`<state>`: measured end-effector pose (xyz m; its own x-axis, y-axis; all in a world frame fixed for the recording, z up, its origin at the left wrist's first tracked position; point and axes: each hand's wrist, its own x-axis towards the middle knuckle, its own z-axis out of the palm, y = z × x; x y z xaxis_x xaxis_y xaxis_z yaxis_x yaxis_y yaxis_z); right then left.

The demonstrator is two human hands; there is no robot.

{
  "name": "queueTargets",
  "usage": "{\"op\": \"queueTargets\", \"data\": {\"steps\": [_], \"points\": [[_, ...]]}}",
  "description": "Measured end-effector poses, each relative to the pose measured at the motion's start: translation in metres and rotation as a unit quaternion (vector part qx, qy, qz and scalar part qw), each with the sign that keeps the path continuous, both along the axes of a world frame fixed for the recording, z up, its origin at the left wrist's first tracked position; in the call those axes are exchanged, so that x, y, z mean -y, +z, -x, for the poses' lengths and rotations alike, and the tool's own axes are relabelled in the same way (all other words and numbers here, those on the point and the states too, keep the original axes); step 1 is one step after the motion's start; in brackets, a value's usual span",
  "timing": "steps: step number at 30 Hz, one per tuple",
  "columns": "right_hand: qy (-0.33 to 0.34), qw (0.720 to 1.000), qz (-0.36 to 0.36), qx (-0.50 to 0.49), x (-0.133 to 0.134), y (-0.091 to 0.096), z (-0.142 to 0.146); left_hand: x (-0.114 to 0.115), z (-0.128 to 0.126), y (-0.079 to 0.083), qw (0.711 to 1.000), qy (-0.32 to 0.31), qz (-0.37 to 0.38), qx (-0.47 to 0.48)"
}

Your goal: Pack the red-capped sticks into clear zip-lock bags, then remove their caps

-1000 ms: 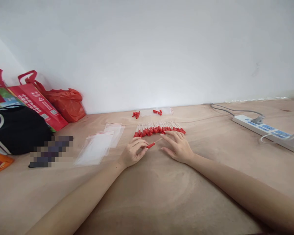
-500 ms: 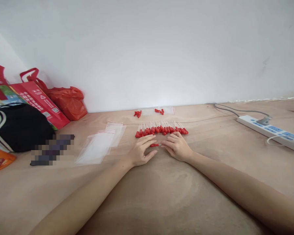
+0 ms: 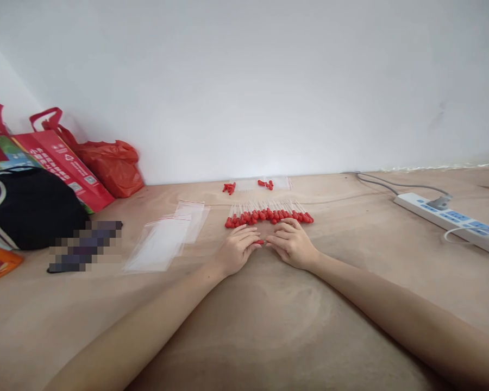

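Observation:
A row of several thin clear tubes with red caps (image 3: 269, 214) lies side by side on the wooden table (image 3: 269, 326). Just in front of the row, my left hand (image 3: 235, 251) and my right hand (image 3: 293, 244) meet fingertip to fingertip. Between the fingertips shows a bit of one red-capped tube (image 3: 261, 242), pinched from both sides and mostly hidden by the fingers. Both hands rest low on the table with fingers curled inward.
Clear zip bags (image 3: 163, 241) lie left of my hands. More red caps (image 3: 228, 188) and small bags (image 3: 275, 183) sit by the wall. Red bags (image 3: 106, 165), a black striped bag (image 3: 28, 209) stand far left. A white power strip (image 3: 448, 220) lies right.
My left hand held the single red-capped tube up a second ago. It then came down to the table, and both hands have closed in on it, hiding most of it.

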<state>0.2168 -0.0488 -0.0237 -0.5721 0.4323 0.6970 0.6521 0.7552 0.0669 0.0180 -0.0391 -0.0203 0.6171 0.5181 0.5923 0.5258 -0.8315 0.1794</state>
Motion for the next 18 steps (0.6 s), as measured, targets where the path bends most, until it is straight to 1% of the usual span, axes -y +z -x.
{"op": "queueTargets", "data": {"steps": [4,11,18], "points": [[0.006,1.000,-0.013,0.012,0.0031,0.0021,-0.0017,0.0017,0.0006,-0.0013,1.000,-0.006,-0.005,-0.004],[0.022,0.999,-0.027,-0.003,0.0030,0.0003,-0.0029,0.0040,0.0019,-0.0006,1.000,-0.022,0.008,-0.010],[0.023,1.000,-0.010,-0.003,0.0040,0.0013,-0.0024,0.0060,0.0011,-0.0006,0.999,-0.024,0.029,-0.010]]}}
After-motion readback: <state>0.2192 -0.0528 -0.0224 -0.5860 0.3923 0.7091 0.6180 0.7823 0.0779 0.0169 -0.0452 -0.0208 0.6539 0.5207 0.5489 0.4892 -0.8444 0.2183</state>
